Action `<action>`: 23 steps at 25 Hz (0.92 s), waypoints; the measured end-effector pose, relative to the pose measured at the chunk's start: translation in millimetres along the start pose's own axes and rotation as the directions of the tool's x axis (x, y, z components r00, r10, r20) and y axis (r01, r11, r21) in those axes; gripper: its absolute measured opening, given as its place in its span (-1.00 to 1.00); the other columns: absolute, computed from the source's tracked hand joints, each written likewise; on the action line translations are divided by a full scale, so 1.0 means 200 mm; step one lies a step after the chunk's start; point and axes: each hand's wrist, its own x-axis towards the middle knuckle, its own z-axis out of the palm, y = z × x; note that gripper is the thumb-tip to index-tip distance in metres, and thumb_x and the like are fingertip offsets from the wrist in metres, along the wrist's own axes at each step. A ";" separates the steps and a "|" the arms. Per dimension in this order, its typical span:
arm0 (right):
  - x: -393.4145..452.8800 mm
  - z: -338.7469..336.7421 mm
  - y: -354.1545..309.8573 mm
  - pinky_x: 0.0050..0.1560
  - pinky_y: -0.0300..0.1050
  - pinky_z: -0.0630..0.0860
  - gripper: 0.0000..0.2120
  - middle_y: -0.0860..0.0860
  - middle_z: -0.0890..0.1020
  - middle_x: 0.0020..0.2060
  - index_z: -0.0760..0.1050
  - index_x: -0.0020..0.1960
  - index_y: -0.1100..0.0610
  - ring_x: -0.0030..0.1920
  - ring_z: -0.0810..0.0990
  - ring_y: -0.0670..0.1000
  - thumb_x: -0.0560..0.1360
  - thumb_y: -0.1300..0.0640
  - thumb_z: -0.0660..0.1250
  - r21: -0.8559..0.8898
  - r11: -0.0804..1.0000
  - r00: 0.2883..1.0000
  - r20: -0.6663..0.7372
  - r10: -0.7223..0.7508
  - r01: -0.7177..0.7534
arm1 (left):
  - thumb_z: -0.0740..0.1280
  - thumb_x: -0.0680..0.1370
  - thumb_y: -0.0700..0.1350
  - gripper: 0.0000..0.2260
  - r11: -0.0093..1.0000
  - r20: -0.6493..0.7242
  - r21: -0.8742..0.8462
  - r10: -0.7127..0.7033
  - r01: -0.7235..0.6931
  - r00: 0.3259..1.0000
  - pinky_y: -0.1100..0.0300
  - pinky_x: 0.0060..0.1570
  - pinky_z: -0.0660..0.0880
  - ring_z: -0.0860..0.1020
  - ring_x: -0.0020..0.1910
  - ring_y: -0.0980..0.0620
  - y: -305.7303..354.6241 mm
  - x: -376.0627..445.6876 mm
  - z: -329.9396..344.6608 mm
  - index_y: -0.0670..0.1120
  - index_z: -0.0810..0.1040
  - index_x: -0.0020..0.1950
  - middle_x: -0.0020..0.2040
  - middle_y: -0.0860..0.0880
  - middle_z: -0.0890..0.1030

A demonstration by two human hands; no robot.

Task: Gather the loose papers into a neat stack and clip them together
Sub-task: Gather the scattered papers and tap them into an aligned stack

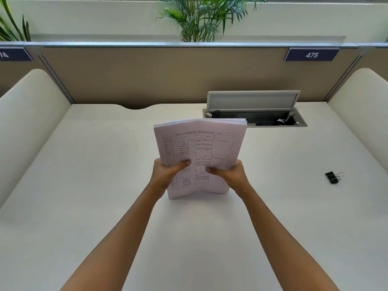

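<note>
A stack of printed papers (218,143) stands upright on its lower edge on the white desk (94,175), the top sheet showing a table form. My left hand (168,172) grips its left side, thumb across the front. My right hand (230,174) grips the right side the same way. The stack bows slightly in the middle, and its top edges look nearly even. A black binder clip (333,177) lies on the desk far to the right, apart from both hands.
An open cable hatch (255,117) with its lid raised sits in the desk just behind the papers. Padded side panels (31,114) and a tan partition (168,74) with sign 475 enclose the desk. Plants stand beyond the partition.
</note>
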 end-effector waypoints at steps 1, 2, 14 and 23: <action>0.00 0.00 0.01 -0.08 -0.16 0.66 -0.56 -0.01 0.73 0.00 0.65 0.06 0.06 -0.01 0.71 0.00 0.26 0.37 0.62 -0.002 1.000 1.000 -0.006 -0.004 0.004 | 0.57 0.40 -0.22 -0.68 1.000 -0.005 -0.002 -0.010 0.010 1.000 0.29 -0.20 0.62 0.70 -0.07 0.16 -0.02 -0.01 0.00 0.10 0.66 0.06 -0.05 0.13 0.74; 0.00 -0.01 0.01 -0.08 -0.16 0.66 -0.56 -0.01 0.73 0.01 0.65 0.06 0.06 -0.01 0.71 -0.01 0.26 0.37 0.62 -0.002 1.000 1.000 -0.008 -0.005 0.005 | 0.58 0.40 -0.22 -0.67 1.000 -0.006 -0.003 -0.018 0.018 1.000 0.29 -0.20 0.63 0.70 -0.07 0.16 -0.04 -0.01 0.00 0.10 0.66 0.06 -0.05 0.13 0.74; 0.04 -0.02 0.15 0.07 -0.01 0.66 -0.50 0.06 0.74 0.01 0.68 0.11 0.18 -0.02 0.74 0.02 0.20 0.17 0.68 -0.238 0.902 0.923 0.045 0.381 -0.360 | 0.58 0.37 -0.29 -0.64 0.848 -0.021 0.004 -0.530 0.531 0.847 -0.10 -0.02 0.67 0.73 -0.06 -0.17 -0.19 0.03 -0.04 -0.17 0.64 0.14 0.05 -0.17 0.73; 0.05 0.02 0.27 0.13 0.00 0.63 -0.44 0.05 0.73 0.04 0.66 0.12 0.17 0.03 0.70 0.05 0.17 0.03 0.69 -0.426 0.770 0.871 -0.107 0.479 -0.476 | 0.56 0.36 -0.34 -0.58 0.751 -0.184 0.021 -0.646 0.660 0.740 -0.01 -0.10 0.63 0.67 -0.07 -0.19 -0.31 0.06 -0.01 -0.30 0.58 0.19 0.09 -0.22 0.68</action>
